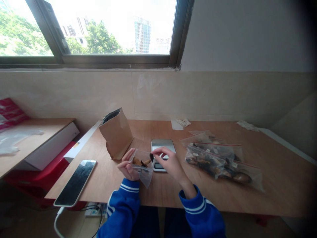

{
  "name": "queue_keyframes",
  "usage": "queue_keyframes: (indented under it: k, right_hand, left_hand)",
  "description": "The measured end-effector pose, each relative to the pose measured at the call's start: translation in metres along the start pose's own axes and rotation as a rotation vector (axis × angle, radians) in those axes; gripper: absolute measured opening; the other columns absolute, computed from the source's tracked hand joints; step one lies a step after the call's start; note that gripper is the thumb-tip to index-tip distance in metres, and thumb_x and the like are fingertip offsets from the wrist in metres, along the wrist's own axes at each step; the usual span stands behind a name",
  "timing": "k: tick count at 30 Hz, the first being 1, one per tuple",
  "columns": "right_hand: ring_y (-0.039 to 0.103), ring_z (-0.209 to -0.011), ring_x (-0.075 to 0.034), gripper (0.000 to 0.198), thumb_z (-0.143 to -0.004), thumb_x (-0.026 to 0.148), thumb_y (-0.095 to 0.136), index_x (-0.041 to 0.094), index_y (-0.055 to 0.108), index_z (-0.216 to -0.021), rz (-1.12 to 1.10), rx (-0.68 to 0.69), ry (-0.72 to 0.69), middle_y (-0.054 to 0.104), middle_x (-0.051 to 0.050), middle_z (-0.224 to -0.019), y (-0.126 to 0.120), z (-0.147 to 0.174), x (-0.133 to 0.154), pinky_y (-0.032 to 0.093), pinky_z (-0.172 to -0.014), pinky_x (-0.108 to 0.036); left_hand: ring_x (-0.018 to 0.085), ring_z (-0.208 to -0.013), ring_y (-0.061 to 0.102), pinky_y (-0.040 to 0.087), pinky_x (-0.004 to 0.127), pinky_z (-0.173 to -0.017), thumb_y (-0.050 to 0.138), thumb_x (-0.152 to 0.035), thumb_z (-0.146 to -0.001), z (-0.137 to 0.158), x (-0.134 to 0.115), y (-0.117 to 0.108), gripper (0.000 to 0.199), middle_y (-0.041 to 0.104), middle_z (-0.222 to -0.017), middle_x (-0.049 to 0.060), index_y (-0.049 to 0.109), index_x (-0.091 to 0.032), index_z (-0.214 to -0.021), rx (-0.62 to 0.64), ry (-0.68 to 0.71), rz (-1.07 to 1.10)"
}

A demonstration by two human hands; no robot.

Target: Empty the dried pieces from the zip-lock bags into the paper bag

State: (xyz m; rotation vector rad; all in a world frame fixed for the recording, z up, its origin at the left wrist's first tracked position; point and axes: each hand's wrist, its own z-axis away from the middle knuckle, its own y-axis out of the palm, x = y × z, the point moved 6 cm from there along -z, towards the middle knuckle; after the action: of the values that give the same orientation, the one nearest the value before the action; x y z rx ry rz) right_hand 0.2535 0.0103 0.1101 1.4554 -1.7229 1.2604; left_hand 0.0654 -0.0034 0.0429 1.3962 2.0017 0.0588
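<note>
My left hand (128,166) is closed around the side of a clear zip bag (146,175), which has brown and dark dried pieces (140,162) inside. Between the thumb and fingertips of my right hand (168,162) is a small dark dried piece (152,157), held at the bag's right edge. Its exact kind is too small to make out. Just behind and under my right hand lies a flat kitchen scale (162,142), partly covered by it. A brown paper bag (119,132) with its top open stands behind my left hand.
Several filled zip bags (218,162) are piled on the right of the wooden table (163,195). A phone (75,183) with a white cable lies at the left front edge. Crumpled white tissue (183,122) sits at the back, near the wall.
</note>
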Motion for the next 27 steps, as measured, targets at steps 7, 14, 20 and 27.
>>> queue_keyframes:
  k: [7,14,20,27]
  right_hand:
    - [0.058,-0.082,-0.017,0.024,-0.083,0.017,0.045,0.021,0.068,-0.077,-0.046,-0.012,0.076,0.064,-0.003,-0.084,0.004,0.025,-0.012,0.044,-0.073,-0.028]
    - [0.058,-0.09,-0.018,0.022,-0.09,0.029,0.044,0.02,0.063,-0.096,-0.074,-0.069,0.13,0.063,-0.005,-0.096,0.007,0.047,-0.011,0.045,-0.078,-0.029]
    - [0.057,-0.098,-0.019,0.032,-0.093,0.04,0.041,0.026,0.058,-0.114,-0.005,-0.008,0.118,0.054,-0.007,-0.117,0.01,0.062,0.011,0.048,-0.083,-0.031]
    - [0.058,-0.106,-0.022,0.089,-0.071,0.043,0.073,0.024,0.022,-0.141,-0.119,0.039,0.181,0.055,-0.01,-0.125,0.018,0.066,0.004,0.047,-0.091,-0.037]
  left_hand:
    - [0.025,-0.09,0.068,0.054,0.048,-0.073,0.039,-0.036,-0.09,-0.004,-0.012,0.0,0.016,0.063,-0.11,0.009,0.038,-0.022,-0.084,-0.05,-0.007,0.006]
    - [0.024,-0.087,0.068,0.054,0.042,-0.067,0.034,-0.034,-0.092,-0.008,-0.029,0.001,0.014,0.063,-0.109,0.008,0.037,-0.022,-0.085,-0.085,0.044,-0.008]
    - [0.024,-0.09,0.068,0.054,0.041,-0.065,0.032,-0.039,-0.092,-0.007,-0.041,0.003,0.016,0.062,-0.108,0.005,0.032,-0.024,-0.085,-0.101,0.048,-0.02]
    - [0.025,-0.095,0.066,0.05,0.052,-0.08,0.031,-0.04,-0.091,-0.011,-0.061,0.015,0.018,0.062,-0.107,0.005,0.032,-0.024,-0.085,-0.195,0.15,-0.09]
